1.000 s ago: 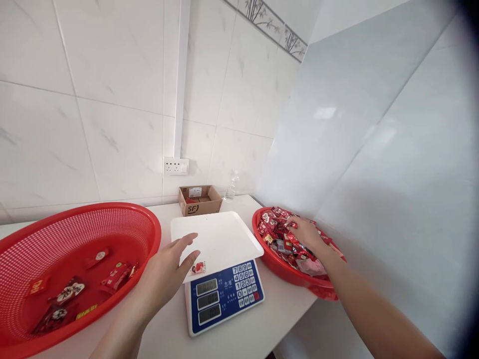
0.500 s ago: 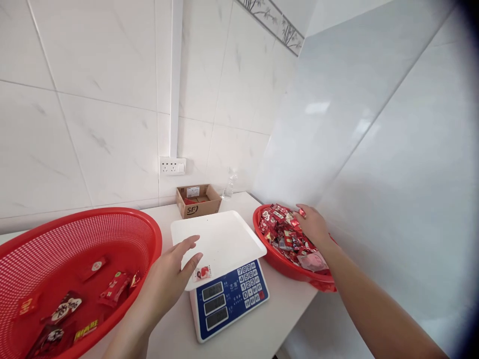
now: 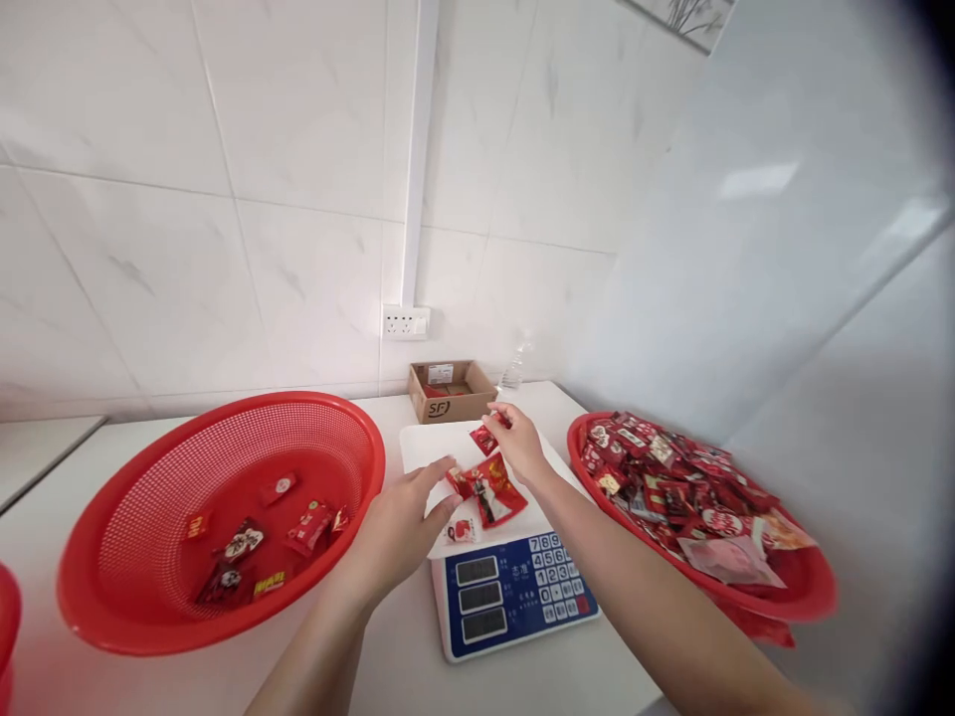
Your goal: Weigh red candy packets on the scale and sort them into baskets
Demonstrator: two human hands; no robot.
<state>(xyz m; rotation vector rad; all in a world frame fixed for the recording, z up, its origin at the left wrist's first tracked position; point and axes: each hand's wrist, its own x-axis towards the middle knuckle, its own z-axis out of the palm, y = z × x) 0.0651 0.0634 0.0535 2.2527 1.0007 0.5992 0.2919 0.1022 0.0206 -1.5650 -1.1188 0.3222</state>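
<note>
A blue digital scale (image 3: 514, 592) with a white weighing tray (image 3: 418, 443) stands in the middle of the white counter. Several red snack packets (image 3: 488, 497) lie on the tray. My right hand (image 3: 518, 443) hovers over the tray, fingers pinched on a small red packet (image 3: 484, 438). My left hand (image 3: 403, 527) rests at the tray's left edge, fingertips touching a red packet (image 3: 457, 481); whether it grips the packet I cannot make out. To the right sits a red basin (image 3: 806, 587) heaped with red packets (image 3: 671, 477).
A large red mesh basket (image 3: 111, 597) at the left holds several packets (image 3: 246, 542). A small cardboard box (image 3: 450, 390) and a clear bottle (image 3: 512, 370) stand against the tiled wall under a socket (image 3: 407, 321). Another red rim (image 3: 6, 617) shows at the far left edge.
My right hand has left the heaped basin and come over the scale tray with red packets; more packets now lie on the tray. The view has shifted rightward and down.
</note>
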